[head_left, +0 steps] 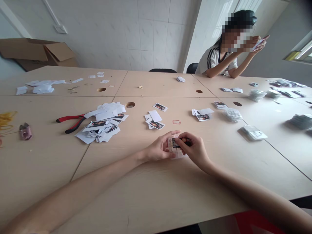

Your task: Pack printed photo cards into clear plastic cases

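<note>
Between my hands, just above the table, is a small whitish, see-through plastic case (177, 153). My left hand (158, 149) wraps round its left side, thumb at the near edge. A small dark printed card (175, 143) lies against the case, and the fingers of my right hand (192, 147) pinch it near its right end. Whether the card is inside the case or on top of it, I cannot tell. Beyond my hands, a red rounded outline (176, 122) shows on the tabletop. Small groups of printed cards (156, 124) and more cards (203, 117) lie past it.
Left of me a heap of cards (104, 125) partly covers red-handled pliers (73, 121). Farther left is a pinkish clip-like object (25, 131). Stacked clear packets (253, 132) stand at right. A co-worker (216, 60) sits across the table (146, 195), hands raised with a card-like item.
</note>
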`<state>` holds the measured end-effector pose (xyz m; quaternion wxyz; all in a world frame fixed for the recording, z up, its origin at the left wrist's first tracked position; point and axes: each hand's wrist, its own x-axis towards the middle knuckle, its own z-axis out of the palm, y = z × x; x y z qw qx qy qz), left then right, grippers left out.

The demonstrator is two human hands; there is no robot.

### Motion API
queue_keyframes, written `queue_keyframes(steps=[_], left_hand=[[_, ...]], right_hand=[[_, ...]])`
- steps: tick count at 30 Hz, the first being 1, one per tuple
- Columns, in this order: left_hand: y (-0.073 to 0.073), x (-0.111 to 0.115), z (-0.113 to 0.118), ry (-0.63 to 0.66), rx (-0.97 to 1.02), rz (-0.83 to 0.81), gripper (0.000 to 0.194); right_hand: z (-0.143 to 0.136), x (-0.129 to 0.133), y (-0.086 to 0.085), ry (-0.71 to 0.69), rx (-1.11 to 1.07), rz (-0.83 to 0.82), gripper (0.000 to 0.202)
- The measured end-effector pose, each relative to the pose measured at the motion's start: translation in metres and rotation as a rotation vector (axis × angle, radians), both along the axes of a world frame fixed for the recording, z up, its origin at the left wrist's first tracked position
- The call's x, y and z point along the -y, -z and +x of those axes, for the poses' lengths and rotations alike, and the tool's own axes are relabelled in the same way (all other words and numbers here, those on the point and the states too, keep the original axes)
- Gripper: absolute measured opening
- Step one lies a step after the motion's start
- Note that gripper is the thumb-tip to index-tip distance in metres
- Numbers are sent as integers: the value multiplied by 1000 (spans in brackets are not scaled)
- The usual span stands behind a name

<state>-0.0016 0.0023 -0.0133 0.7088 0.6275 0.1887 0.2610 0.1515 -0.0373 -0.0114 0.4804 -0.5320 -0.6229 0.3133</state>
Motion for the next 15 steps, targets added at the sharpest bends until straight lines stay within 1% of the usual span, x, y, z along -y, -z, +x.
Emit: queue_keyframes(steps=[3, 7, 10, 15], left_hand=[[-2, 2, 1, 85, 40, -46, 72], [-4, 3, 2, 154, 59, -91, 61], [-7, 2, 2, 190, 59, -83, 55], [-11, 3, 1, 195, 62, -81, 59]], right_hand=[[-1, 2, -4, -55, -48, -92, 16], [-2, 6, -7, -84, -46, -103, 16], [-2, 8, -9, -97, -40, -103, 16], [-2, 8, -9, -72, -30, -99, 15]])
